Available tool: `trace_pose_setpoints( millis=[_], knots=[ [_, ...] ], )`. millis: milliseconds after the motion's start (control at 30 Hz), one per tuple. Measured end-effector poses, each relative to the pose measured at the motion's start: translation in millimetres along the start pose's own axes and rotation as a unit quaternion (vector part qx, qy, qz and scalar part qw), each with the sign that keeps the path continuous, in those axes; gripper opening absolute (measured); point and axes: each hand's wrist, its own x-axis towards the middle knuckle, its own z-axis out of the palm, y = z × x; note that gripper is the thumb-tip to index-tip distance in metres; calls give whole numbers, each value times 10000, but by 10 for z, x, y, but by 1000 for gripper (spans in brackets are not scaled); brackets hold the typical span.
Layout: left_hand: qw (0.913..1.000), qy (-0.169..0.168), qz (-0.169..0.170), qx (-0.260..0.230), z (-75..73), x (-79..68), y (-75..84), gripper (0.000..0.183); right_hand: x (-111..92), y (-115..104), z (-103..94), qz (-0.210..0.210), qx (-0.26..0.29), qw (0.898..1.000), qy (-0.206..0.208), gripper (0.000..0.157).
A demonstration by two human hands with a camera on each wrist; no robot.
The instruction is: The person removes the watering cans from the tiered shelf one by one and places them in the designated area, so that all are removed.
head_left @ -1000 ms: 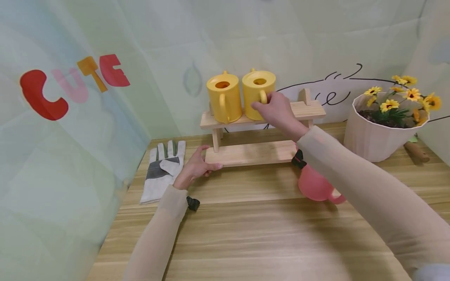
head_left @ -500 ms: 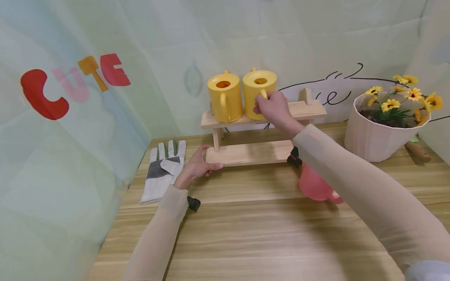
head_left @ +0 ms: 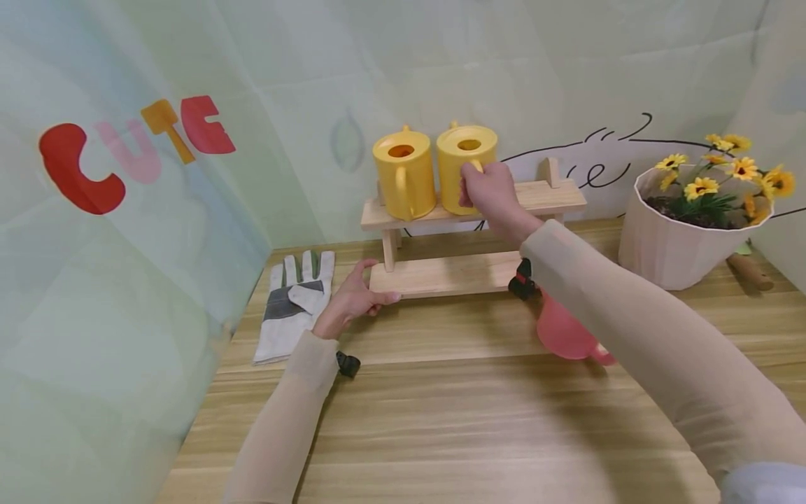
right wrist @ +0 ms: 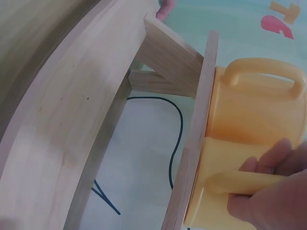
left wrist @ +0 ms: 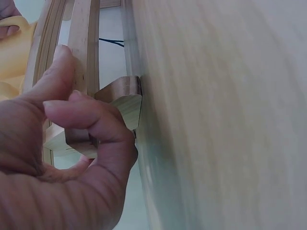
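Observation:
Two yellow watering cans stand side by side on the upper board of a small two-tier wooden shelf (head_left: 453, 274). My right hand (head_left: 494, 192) grips the front loop handle of the right yellow watering can (head_left: 455, 162). In the right wrist view its fingers curl round that handle (right wrist: 244, 182), and the can's base rests against the board. The left yellow watering can (head_left: 385, 175) is untouched. My left hand (head_left: 354, 297) holds the left end of the lower board, thumb on its front edge; the left wrist view shows fingers bent around the board end (left wrist: 81, 136).
A grey-and-white work glove (head_left: 292, 304) lies left of the shelf. Partly hidden under my right forearm is a round pink vessel with a handle (head_left: 563, 332). On the right stand a white pot (head_left: 667, 245) of yellow flowers and a brown wooden handle (head_left: 749, 271).
My right hand's fingers have curled further round the right can's handle, and its wrist has shifted slightly left. My left hand and both cans stay in place.

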Motion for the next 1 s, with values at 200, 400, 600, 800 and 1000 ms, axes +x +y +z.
trace_pose_setpoints(
  millis=[200,400,600,800,1000],
  knots=[
    [10000,-2,-47,-18,8,17,-5,101,-9,7,-15,-23,-199,9993,307,37],
    [10000,10,-97,5,7,33,-4,102,-28,8,-19,-9,-484,9979,434,39],
    [9999,10,-93,-40,12,30,1,101,-61,28,-18,-161,-575,9969,515,40],
    [9999,-2,-93,-56,10,22,-4,101,-120,50,-26,-223,-663,9963,508,39],
    [9999,2,-109,-76,-3,24,-12,102,-190,59,-23,-188,-578,9967,530,32]
  ],
)
